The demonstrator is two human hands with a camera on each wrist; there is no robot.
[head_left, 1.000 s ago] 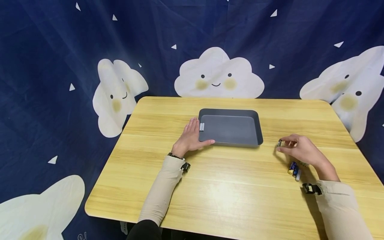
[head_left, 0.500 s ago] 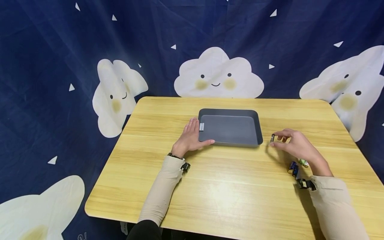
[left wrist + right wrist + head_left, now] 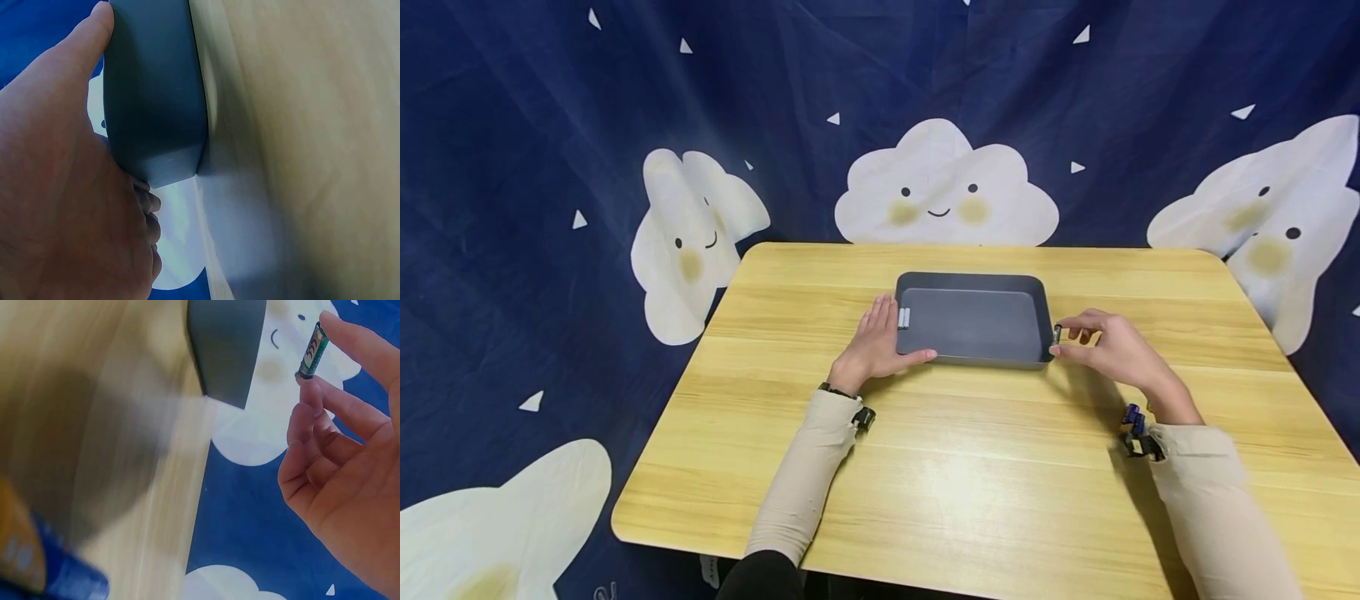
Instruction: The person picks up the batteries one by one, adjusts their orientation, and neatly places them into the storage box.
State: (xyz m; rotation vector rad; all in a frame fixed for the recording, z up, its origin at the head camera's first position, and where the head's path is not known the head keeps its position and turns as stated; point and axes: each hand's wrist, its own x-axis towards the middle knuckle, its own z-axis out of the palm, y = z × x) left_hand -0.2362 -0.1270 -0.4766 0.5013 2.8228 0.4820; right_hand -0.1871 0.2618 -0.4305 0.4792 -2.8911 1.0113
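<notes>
Just a slim, greenish battery (image 3: 314,351)

Two hands (image 3: 874,346), one tray (image 3: 973,323) and one bench (image 3: 970,492) were visible.
One green battery (image 3: 313,351), two white batteries (image 3: 907,317), at least two blue batteries (image 3: 1131,412) and two beige sleeves (image 3: 805,471) also showed, against one backdrop (image 3: 797,67).
</notes>
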